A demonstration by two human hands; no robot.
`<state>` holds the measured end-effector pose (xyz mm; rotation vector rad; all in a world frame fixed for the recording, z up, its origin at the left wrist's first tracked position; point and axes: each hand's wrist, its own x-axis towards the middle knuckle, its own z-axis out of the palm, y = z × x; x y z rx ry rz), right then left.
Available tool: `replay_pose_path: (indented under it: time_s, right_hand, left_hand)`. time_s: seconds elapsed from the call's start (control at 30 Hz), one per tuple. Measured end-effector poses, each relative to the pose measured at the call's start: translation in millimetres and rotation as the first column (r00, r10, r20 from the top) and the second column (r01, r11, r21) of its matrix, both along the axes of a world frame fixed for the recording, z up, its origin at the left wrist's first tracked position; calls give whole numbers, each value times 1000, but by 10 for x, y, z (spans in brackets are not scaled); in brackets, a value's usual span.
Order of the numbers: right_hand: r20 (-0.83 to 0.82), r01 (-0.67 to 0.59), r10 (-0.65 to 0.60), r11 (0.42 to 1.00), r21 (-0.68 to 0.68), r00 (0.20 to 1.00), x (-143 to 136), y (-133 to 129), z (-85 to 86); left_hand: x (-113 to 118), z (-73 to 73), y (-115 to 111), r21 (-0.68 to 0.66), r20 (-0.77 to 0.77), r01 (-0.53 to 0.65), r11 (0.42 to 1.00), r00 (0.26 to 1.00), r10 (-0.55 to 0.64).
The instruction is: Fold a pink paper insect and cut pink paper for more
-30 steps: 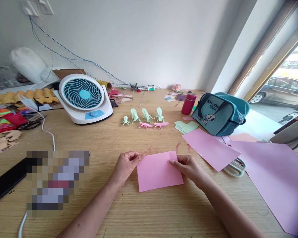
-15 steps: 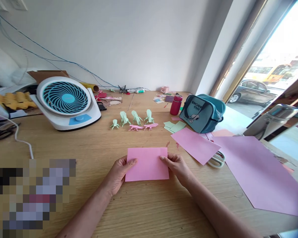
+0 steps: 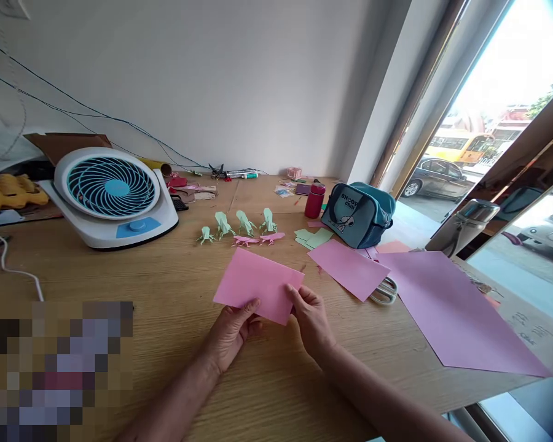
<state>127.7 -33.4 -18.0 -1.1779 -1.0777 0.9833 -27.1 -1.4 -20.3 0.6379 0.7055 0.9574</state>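
Note:
Between my hands is a pink rectangular sheet of paper, tilted with its right side lower. My left hand pinches its lower edge, thumb on top and fingers underneath. At the right edge my right hand grips the same sheet, thumb on the front face. Beyond the sheet stand several pale green folded paper figures on the wooden table. Two pink folded paper figures lie just in front of them.
To the left sits a white and blue fan. On the right are green paper pieces, another pink sheet, scissors partly under it, and a large pink sheet. Behind them stand a red bottle, a blue bag and a metal flask.
The pink sheet has turned clockwise from level to tilted. My left hand has shifted from its left edge to its lower edge. The whole view has swung slightly right.

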Motion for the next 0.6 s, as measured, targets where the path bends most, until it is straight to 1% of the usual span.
replay_pose_path:
  time_s: [0.07,0.1,0.17,0.2,0.23,0.27,0.3,0.37,0.4,0.47,0.53,0.6]
  right_hand:
    - [106,-35,34,999,14,994,24,-48,60]
    - [174,-47,43,999,21,984,94,-74,89]
    - [326,-43,30,999,33,945,370,-131,138]
    - [453,21,-44,998,56,891,571,-162,153]
    - [576,102,-131,991,83,807,802,-193,162]
    - [643,167,-191,981,99,742,1051,-226,164]
    - [704,220,-232,969,110,671,1302,-258,159]
    - [805,300,-264,947,113,531,1758,-312,125]
    - [844,326,-258,939,106,469,1940,-330,97]
    - [904,324,-189,944,60,384,2190,-336,24]
    - [939,309,-124,951,20,322,2309,-304,-50]
    - [958,290,-74,957,-11,279,2354,-258,-102]
  left_hand:
    - [-17,2,10,-5,20,-45,999,999,45]
    - [-29,9,19,-3,41,-66,998,997,66]
    - [-53,33,38,8,94,-115,993,989,114]
    - [-63,50,47,12,121,-144,990,983,141]
    - [-72,67,56,13,145,-169,986,975,165]
    - [-79,84,63,9,164,-190,982,969,186]
    - [-85,99,70,-3,175,-207,978,963,204]
    - [-91,119,82,-38,179,-237,971,954,240]
    - [-92,124,86,-56,177,-249,967,951,255]
    - [-95,126,91,-87,171,-274,958,943,285]
    - [-100,122,95,-108,164,-295,949,936,310]
    - [-111,117,101,-118,149,-306,945,935,321]
